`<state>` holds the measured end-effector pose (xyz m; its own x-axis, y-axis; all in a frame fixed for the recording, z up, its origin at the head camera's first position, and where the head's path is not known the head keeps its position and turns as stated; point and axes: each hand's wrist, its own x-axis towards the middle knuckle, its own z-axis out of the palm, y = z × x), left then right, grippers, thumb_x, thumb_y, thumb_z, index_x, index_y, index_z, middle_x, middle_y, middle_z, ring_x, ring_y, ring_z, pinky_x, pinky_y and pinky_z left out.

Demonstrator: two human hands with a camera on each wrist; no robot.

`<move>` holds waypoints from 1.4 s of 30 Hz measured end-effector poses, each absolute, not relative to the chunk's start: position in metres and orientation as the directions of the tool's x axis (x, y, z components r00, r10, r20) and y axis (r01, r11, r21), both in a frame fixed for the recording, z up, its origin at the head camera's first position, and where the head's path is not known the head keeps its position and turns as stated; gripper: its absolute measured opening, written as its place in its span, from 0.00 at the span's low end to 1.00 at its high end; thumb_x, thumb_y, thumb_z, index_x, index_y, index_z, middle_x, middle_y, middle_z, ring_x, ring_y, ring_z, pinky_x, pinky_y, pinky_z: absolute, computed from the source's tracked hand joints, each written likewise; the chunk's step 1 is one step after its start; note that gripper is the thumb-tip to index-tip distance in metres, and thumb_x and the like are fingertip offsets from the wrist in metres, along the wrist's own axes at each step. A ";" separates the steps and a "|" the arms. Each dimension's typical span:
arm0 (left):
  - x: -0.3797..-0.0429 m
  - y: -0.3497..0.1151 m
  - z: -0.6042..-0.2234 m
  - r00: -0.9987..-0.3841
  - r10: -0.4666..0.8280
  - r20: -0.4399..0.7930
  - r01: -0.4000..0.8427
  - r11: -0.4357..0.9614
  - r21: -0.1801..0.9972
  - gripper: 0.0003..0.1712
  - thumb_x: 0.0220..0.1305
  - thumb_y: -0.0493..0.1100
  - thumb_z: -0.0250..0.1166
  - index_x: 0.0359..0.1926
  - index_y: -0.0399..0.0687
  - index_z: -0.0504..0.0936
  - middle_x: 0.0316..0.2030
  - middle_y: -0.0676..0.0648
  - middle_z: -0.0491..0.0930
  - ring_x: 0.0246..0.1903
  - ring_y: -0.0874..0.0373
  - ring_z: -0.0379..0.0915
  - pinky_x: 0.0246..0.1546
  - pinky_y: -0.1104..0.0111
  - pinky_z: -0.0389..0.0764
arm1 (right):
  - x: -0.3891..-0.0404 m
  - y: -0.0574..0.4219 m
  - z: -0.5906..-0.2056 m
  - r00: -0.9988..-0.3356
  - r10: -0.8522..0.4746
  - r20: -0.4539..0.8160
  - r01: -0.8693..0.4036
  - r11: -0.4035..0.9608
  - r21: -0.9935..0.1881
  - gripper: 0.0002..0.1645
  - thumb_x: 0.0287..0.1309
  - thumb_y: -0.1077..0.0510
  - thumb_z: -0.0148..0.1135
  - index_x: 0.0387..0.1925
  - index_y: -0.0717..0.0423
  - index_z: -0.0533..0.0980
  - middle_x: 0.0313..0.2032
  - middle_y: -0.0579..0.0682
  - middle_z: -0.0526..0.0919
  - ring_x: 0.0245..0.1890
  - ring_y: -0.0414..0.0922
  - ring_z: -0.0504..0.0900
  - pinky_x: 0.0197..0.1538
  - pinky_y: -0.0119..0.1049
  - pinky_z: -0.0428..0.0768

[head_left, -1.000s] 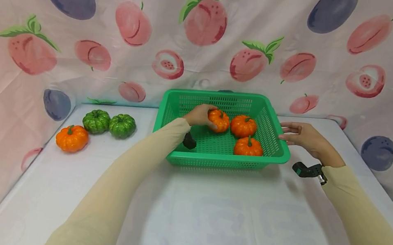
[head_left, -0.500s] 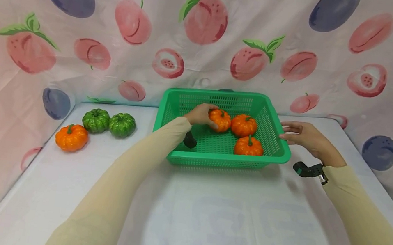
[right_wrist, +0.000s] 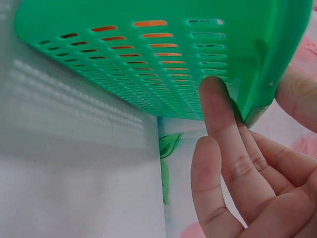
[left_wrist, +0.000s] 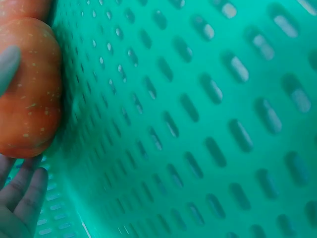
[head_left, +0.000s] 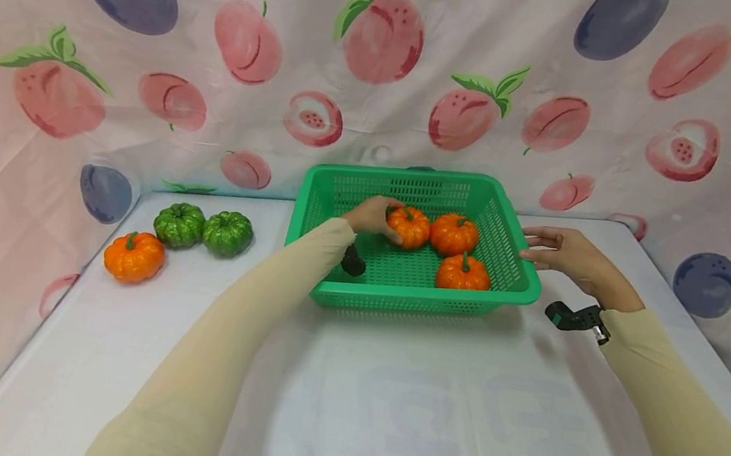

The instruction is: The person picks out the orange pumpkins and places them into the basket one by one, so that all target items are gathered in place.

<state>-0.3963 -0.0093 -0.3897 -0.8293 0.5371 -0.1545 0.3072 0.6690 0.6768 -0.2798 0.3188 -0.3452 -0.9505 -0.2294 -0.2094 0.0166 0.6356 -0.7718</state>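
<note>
An orange toy pumpkin (head_left: 409, 227) sits inside the green plastic basket (head_left: 398, 295). My left hand (head_left: 370, 217) holds it from the left; in the left wrist view the thumb (left_wrist: 7, 67) lies across it and the fingers (left_wrist: 32, 198) are at its lower side. Beside it are a second orange pumpkin (head_left: 454, 235) and, nearer the front, a third orange pumpkin (head_left: 463, 273). At the basket's right side, my right hand (head_left: 572, 259) holds the rim, the thumb by its edge and the fingers (right_wrist: 218, 114) along the outside of the slotted wall.
Left of the basket on the white table (head_left: 397, 409) lie an orange pumpkin (head_left: 134, 258), a green pumpkin (head_left: 179, 225) and another green pumpkin (head_left: 227, 234). A fruit-print cloth (head_left: 379, 122) hangs behind the table, close to the basket's back.
The fingers of the left hand cover slightly less of the held pumpkin. The basket, the right hand and the other pumpkins stay where they were.
</note>
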 end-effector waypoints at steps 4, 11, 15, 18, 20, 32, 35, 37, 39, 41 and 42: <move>-0.396 -0.009 -0.390 -0.830 0.535 -0.160 0.301 0.670 0.678 0.44 0.51 0.40 0.72 0.68 0.44 0.63 0.68 0.42 0.61 0.67 0.49 0.58 0.67 0.61 0.65 | -0.280 0.319 -0.345 -0.950 -0.229 -0.213 0.020 0.634 -0.773 0.40 0.63 0.51 0.58 0.68 0.67 0.56 0.62 0.69 0.65 0.37 0.23 0.75 0.53 0.39 0.80; -0.398 -0.010 -0.390 -0.821 0.541 -0.181 0.299 0.678 0.672 0.45 0.51 0.37 0.72 0.69 0.45 0.62 0.69 0.43 0.60 0.69 0.49 0.56 0.66 0.60 0.65 | -0.281 0.319 -0.345 -0.948 -0.237 -0.214 0.015 0.636 -0.772 0.41 0.63 0.51 0.57 0.68 0.68 0.54 0.63 0.70 0.64 0.38 0.23 0.74 0.53 0.39 0.80; -0.399 -0.011 -0.389 -0.815 0.546 -0.197 0.292 0.680 0.673 0.46 0.50 0.34 0.72 0.69 0.45 0.61 0.69 0.43 0.60 0.68 0.50 0.56 0.66 0.60 0.66 | -0.281 0.318 -0.345 -0.948 -0.231 -0.219 0.021 0.640 -0.768 0.41 0.63 0.51 0.57 0.69 0.68 0.54 0.63 0.70 0.64 0.38 0.23 0.74 0.55 0.42 0.80; -0.399 -0.011 -0.388 -0.816 0.541 -0.205 0.275 0.674 0.686 0.45 0.51 0.32 0.71 0.69 0.45 0.61 0.69 0.43 0.60 0.68 0.50 0.57 0.65 0.60 0.68 | -0.281 0.318 -0.345 -0.949 -0.227 -0.219 0.023 0.643 -0.766 0.41 0.63 0.51 0.57 0.69 0.68 0.54 0.63 0.70 0.64 0.38 0.23 0.74 0.55 0.42 0.79; -0.400 -0.012 -0.388 -0.820 0.533 -0.210 0.260 0.673 0.692 0.45 0.51 0.30 0.70 0.69 0.45 0.61 0.69 0.43 0.60 0.68 0.49 0.57 0.65 0.60 0.68 | -0.282 0.319 -0.346 -0.949 -0.226 -0.220 0.024 0.644 -0.765 0.40 0.64 0.51 0.57 0.69 0.68 0.54 0.63 0.70 0.64 0.37 0.22 0.74 0.55 0.42 0.80; -0.399 -0.017 -0.385 -0.835 0.502 -0.224 0.230 0.688 0.688 0.42 0.54 0.31 0.68 0.69 0.44 0.61 0.68 0.42 0.62 0.66 0.49 0.59 0.62 0.60 0.71 | -0.280 0.318 -0.345 -0.951 -0.226 -0.214 0.023 0.634 -0.773 0.39 0.63 0.52 0.57 0.68 0.68 0.57 0.62 0.69 0.66 0.37 0.22 0.75 0.50 0.32 0.81; -0.398 -0.018 -0.384 -0.835 0.501 -0.228 0.224 0.688 0.690 0.41 0.54 0.32 0.68 0.69 0.43 0.62 0.67 0.42 0.63 0.66 0.49 0.60 0.62 0.59 0.71 | -0.280 0.318 -0.345 -0.949 -0.231 -0.214 0.021 0.631 -0.775 0.39 0.63 0.51 0.58 0.68 0.68 0.57 0.62 0.70 0.66 0.37 0.22 0.75 0.50 0.31 0.81; -0.399 -0.019 -0.383 -0.832 0.503 -0.232 0.215 0.679 0.702 0.41 0.55 0.32 0.68 0.68 0.43 0.62 0.67 0.41 0.63 0.66 0.48 0.60 0.62 0.59 0.71 | -0.281 0.318 -0.345 -0.948 -0.235 -0.213 0.018 0.630 -0.776 0.39 0.63 0.51 0.58 0.68 0.68 0.57 0.62 0.70 0.66 0.37 0.22 0.75 0.50 0.32 0.81; -0.401 -0.020 -0.382 -0.830 0.507 -0.232 0.195 0.653 0.731 0.40 0.55 0.32 0.67 0.69 0.43 0.62 0.67 0.41 0.63 0.66 0.47 0.61 0.62 0.59 0.71 | -0.281 0.318 -0.345 -0.948 -0.235 -0.214 0.019 0.628 -0.778 0.40 0.63 0.51 0.58 0.68 0.68 0.57 0.62 0.70 0.65 0.37 0.23 0.75 0.50 0.33 0.81; -0.401 -0.021 -0.380 -0.828 0.511 -0.230 0.171 0.620 0.766 0.41 0.55 0.31 0.67 0.69 0.43 0.61 0.67 0.40 0.63 0.65 0.46 0.61 0.62 0.59 0.71 | -0.281 0.318 -0.345 -0.949 -0.232 -0.215 0.021 0.632 -0.775 0.39 0.63 0.51 0.57 0.68 0.67 0.56 0.62 0.69 0.65 0.37 0.22 0.75 0.50 0.32 0.81; -0.401 -0.021 -0.379 -0.828 0.513 -0.227 0.156 0.599 0.785 0.41 0.56 0.31 0.66 0.69 0.43 0.61 0.67 0.40 0.63 0.65 0.46 0.62 0.62 0.59 0.71 | -0.281 0.318 -0.345 -0.949 -0.228 -0.216 0.024 0.633 -0.774 0.39 0.63 0.51 0.57 0.68 0.67 0.56 0.62 0.69 0.65 0.37 0.22 0.75 0.49 0.31 0.81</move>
<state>-0.4010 -0.0214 -0.3792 -0.8279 0.5127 -0.2274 0.1556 0.5994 0.7852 -0.2805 0.3179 -0.3453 -0.9493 -0.2278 -0.2164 0.0243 0.6333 -0.7735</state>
